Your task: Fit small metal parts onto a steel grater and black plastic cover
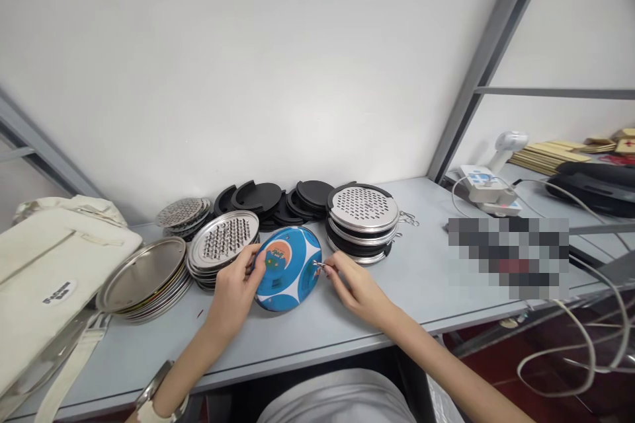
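Observation:
My left hand (233, 287) grips the left edge of a round blue-and-white printed metal disc (290, 271), tilted up above the table. At its right edge, my right hand (354, 284) pinches a small silver wire clip (320, 265), which touches the disc near a small hole. Right behind stands a stack of round graters with black rims (364, 208), with wire clips (407, 218) hanging from its right side. To the left sit a stack of silver grater discs (225, 241) and a stack of plain round metal lids (143, 274).
Black plastic rings (258, 197) and perforated metal discs (182, 213) lie along the wall. A cream bag (59, 284) takes up the table's left end. At right are a white scanner on its stand (510, 142), cables (590, 344) and a blurred-out item (510, 258).

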{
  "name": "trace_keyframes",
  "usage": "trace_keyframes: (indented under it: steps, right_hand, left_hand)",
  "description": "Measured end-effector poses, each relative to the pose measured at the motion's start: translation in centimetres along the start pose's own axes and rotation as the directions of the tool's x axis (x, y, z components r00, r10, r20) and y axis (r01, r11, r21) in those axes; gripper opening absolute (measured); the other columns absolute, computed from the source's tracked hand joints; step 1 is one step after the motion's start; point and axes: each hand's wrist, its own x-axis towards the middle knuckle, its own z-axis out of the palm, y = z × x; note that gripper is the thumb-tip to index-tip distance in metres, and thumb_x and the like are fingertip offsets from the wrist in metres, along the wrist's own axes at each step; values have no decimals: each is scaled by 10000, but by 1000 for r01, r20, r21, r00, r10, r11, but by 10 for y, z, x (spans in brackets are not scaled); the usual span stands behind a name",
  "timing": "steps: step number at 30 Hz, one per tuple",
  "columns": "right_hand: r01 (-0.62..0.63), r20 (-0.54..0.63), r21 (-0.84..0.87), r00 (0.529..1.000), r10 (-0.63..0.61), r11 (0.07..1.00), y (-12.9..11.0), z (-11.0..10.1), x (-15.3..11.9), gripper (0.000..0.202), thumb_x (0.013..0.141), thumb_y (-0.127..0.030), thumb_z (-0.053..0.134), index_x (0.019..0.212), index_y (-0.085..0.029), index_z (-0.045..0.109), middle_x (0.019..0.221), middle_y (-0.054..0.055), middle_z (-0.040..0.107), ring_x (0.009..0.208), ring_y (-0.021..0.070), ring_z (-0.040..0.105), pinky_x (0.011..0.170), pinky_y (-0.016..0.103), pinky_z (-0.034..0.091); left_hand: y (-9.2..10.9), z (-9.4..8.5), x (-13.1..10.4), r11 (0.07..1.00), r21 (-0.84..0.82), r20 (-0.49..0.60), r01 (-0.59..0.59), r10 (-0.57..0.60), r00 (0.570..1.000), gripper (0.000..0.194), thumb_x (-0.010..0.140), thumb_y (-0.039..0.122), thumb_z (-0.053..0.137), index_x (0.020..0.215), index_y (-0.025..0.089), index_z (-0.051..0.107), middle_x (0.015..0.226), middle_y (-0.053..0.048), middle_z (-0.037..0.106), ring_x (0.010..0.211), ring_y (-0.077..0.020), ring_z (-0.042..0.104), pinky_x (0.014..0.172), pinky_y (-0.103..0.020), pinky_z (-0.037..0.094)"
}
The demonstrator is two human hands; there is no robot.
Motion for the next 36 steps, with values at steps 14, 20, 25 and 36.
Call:
trace_keyframes:
  steps: [14, 20, 25, 36]
  right_hand:
    - [-10, -27, 14, 1000, 10, 1000, 0, 0, -2, 104, 973, -173, 372, 968, -212, 468, 807, 21, 517, 713, 150, 514, 678, 276, 423]
    - [-92, -292, 254, 942, 167, 963, -11, -23, 1, 122, 965, -209, 422, 1066, -221, 490, 812, 8, 540, 692, 137, 559, 685, 287, 458]
    - [-108, -433, 663, 753, 496, 741, -11, -75, 4, 154, 918, -209, 453, 1028, -206, 560, 705, -33, 444, 569, 94, 443, 550, 226, 380]
    - [-221, -465, 630, 660, 590, 744, 0, -111, -4, 165, 886, -320, 514, 858, -192, 614, 604, -78, 203, 475, 82, 200, 458, 235, 181]
  left_hand:
    - [1, 1, -3, 966, 149, -77, -212, 225, 971, 290, 985, 370, 408, 998, 155, 603, 749, -4, 671, 580, -112, 625, 608, -190, 485]
    - [-9, -1, -8, 883, 299, -93, -361, 403, 910, 284, 1001, 328, 397, 1069, 130, 589, 868, -44, 709, 665, -122, 679, 710, -185, 510]
    - [-13, -1, -7, 901, 280, -96, -331, 369, 924, 285, 1005, 340, 396, 1059, 133, 584, 859, -37, 705, 681, -122, 686, 709, -177, 517]
    - [16, -3, -39, 493, 287, 120, -821, 832, 542, 221, 898, 147, 577, 1086, 41, 626, 964, -141, 719, 960, -230, 687, 881, -292, 569]
